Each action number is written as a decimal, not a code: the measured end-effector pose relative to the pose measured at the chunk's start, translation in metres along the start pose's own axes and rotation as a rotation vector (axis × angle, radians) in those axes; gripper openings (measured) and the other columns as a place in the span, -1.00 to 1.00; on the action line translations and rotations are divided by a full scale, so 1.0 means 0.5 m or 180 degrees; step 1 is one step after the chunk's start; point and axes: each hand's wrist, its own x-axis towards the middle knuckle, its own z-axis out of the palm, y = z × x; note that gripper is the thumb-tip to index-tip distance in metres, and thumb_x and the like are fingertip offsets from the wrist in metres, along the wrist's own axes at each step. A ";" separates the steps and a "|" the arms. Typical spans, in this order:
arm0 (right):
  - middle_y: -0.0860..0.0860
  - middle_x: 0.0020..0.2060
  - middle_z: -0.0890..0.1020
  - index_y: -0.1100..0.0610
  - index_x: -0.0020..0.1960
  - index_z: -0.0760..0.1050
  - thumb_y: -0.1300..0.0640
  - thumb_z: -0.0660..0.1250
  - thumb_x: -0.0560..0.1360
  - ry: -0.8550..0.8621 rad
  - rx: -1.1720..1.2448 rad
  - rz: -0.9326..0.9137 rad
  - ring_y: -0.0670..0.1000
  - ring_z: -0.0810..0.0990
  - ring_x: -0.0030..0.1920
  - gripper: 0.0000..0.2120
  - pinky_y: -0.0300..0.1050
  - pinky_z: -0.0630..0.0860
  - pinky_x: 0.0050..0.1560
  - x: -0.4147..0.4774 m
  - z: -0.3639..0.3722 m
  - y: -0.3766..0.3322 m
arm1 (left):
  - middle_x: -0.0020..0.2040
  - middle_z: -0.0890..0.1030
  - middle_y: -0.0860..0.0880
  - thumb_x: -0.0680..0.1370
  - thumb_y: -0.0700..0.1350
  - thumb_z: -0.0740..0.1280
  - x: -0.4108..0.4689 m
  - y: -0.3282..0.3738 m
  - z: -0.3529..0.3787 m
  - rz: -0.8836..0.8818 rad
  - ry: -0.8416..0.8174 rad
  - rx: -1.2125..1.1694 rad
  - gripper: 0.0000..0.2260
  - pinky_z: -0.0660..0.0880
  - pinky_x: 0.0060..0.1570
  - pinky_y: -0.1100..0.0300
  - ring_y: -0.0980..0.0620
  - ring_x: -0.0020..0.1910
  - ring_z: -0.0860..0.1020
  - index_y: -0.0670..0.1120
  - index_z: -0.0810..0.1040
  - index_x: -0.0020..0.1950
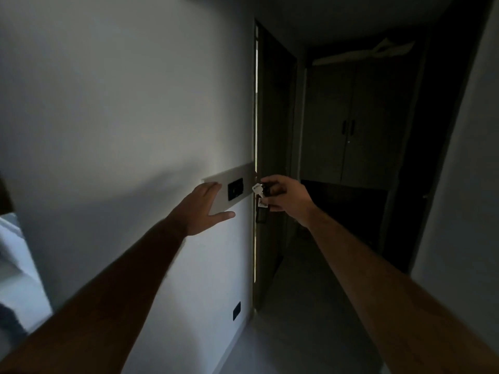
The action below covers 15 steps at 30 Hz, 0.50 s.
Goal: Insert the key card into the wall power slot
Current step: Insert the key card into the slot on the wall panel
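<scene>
Against the wall [108, 103], at the left end of the pale panel [240, 172], my left hand [204, 209] lies flat, fingers spread, gripping nothing. Moving right along the panel, I see the dark slot [235, 189] near its right end, uncovered, nothing in it. Just past the panel's right edge, by the door frame [255, 238], my right hand [283, 194] pinches the key bunch: a white piece [256, 188] pokes out toward the slot and a dark card tag [260, 215] dangles below the fingers. Too dim to say which piece is the card. So I'd call it early going: card in hand, close to the slot, not yet lined up. Left to do: aim, then push home.
</scene>
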 end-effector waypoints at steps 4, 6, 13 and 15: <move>0.14 0.09 0.66 0.05 0.21 0.57 0.38 0.47 0.40 -0.0074 0.0005 -0.0088 0.09 0.71 0.04 -0.55 0.12 0.69 0.02 0.102 -0.056 0.044 | 0.60 0.29 -0.13 0.32 0.65 0.00 0.096 -0.013 0.045 -0.0054 0.0053 0.0126 0.11 0.26 0.53 -0.02 -0.09 0.56 0.25 -0.14 0.20 0.60; 0.16 0.09 0.66 0.08 0.21 0.56 0.39 0.48 0.39 -0.0157 -0.0011 -0.0166 0.11 0.71 0.05 -0.56 0.12 0.69 0.01 0.150 -0.085 0.064 | 0.60 0.29 -0.14 0.33 0.65 0.00 0.147 -0.016 0.065 -0.0112 0.0077 0.0187 0.11 0.24 0.54 -0.02 -0.10 0.56 0.25 -0.14 0.20 0.61; 0.17 0.06 0.66 0.11 0.20 0.58 0.42 0.51 0.35 -0.0414 0.0024 -0.0329 0.15 0.71 0.05 -0.54 0.10 0.70 -0.04 0.322 -0.180 0.132 | 0.59 0.30 -0.17 0.39 0.50 0.15 0.312 0.007 0.120 -0.0284 0.0285 0.0252 -0.02 0.17 0.53 0.01 -0.14 0.57 0.24 -0.17 0.23 0.59; 0.15 -0.01 0.67 0.16 0.21 0.57 0.44 0.50 0.35 -0.0465 0.0129 -0.0366 0.17 0.71 0.03 -0.53 0.00 0.71 -0.09 0.363 -0.199 0.155 | 0.59 0.29 -0.17 0.39 0.49 0.16 0.346 0.010 0.148 -0.0364 0.0286 0.0244 -0.02 0.17 0.53 0.01 -0.13 0.57 0.23 -0.16 0.22 0.60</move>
